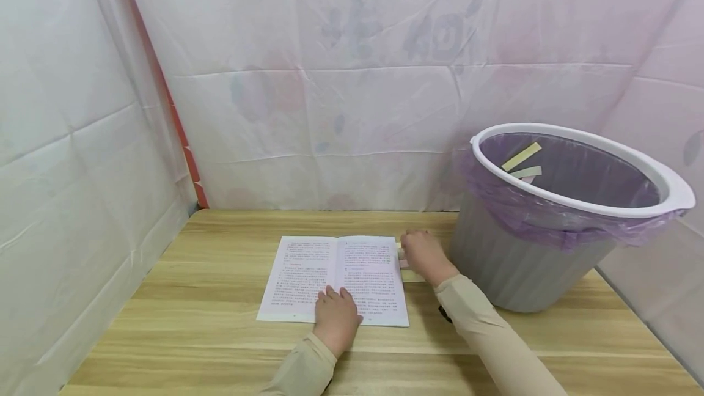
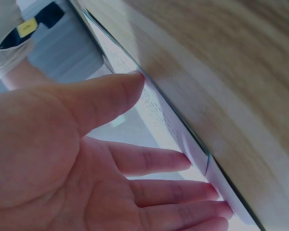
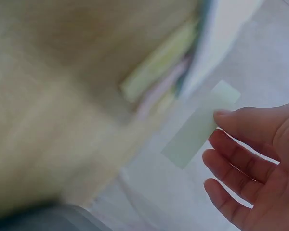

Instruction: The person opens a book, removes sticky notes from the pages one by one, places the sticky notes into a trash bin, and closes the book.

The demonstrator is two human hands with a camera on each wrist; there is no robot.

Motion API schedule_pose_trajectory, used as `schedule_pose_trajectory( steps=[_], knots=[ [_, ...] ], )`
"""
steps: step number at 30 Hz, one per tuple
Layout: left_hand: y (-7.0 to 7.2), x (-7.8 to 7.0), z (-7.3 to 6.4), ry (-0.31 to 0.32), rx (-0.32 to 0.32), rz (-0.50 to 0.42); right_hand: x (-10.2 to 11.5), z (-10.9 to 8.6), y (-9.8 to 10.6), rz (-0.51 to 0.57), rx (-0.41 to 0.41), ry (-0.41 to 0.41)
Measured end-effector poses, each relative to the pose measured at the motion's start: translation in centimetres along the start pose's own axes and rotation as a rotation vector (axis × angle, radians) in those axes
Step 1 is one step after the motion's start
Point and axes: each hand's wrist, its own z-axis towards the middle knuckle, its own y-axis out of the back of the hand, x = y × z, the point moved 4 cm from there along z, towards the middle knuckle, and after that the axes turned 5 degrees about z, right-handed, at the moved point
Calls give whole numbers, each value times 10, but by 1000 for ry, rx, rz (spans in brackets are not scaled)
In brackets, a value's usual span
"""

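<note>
An open book (image 1: 299, 267) with printed text lies flat on the wooden table. Across its lower edge near the spine rests my left hand (image 1: 337, 319), fingers extended over the pages. In the left wrist view its thumb and fingertips touch the paper. My right hand (image 1: 426, 255) is just beyond the book's right edge. Between thumb and index finger it pinches a pale green paper strip (image 3: 195, 132), seen in the right wrist view. Other strips stick out from the book's side there, a yellow strip (image 3: 159, 65) and a pink strip (image 3: 161, 89) among them.
A grey trash bin (image 1: 503, 261) with a white rim (image 1: 583, 199) and purple liner stands right of the book, close to my right forearm. Inside lie a yellow strip (image 1: 521, 156) and a pale green strip (image 1: 527, 172). Sheeting (image 1: 352, 109) hangs behind the table.
</note>
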Motion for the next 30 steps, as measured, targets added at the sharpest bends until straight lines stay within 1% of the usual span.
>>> schedule_pose_trajectory(
  steps=[2,4,8,10,12,13,15,16,18,21,24,26,28,30],
  knots=[
    [-2,-1,1,-4,-6,-1,5,-4,18,49,-93,38],
    [-2,-1,0,-4,-7,-8,12,-9,42,94,-212,95],
    [1,1,-2,-1,9,-16,28,-25,108,137,-487,224],
    [2,2,-2,3,7,-15,32,-35,144,127,-635,256],
    [3,4,-2,4,7,-10,30,-45,178,120,-779,255],
    [3,4,-2,4,6,-9,27,-50,192,117,-836,232],
    [4,5,-2,3,3,-10,17,-57,216,116,-917,160],
    [4,6,-2,1,3,-10,10,-60,225,118,-947,121],
    [5,6,-2,-4,6,-11,-5,-65,238,105,-963,25],
    [6,6,-4,-7,7,-15,-30,-70,250,66,-950,-102],
    [8,5,-4,-8,7,-20,-49,-75,258,39,-900,-201],
    [8,4,-5,-8,4,-26,-57,-77,261,42,-853,-261],
    [8,3,-4,-10,1,-33,-62,-78,263,44,-794,-302],
    [8,2,-4,-12,-2,-41,-65,-78,263,50,-754,-327]
  ],
)
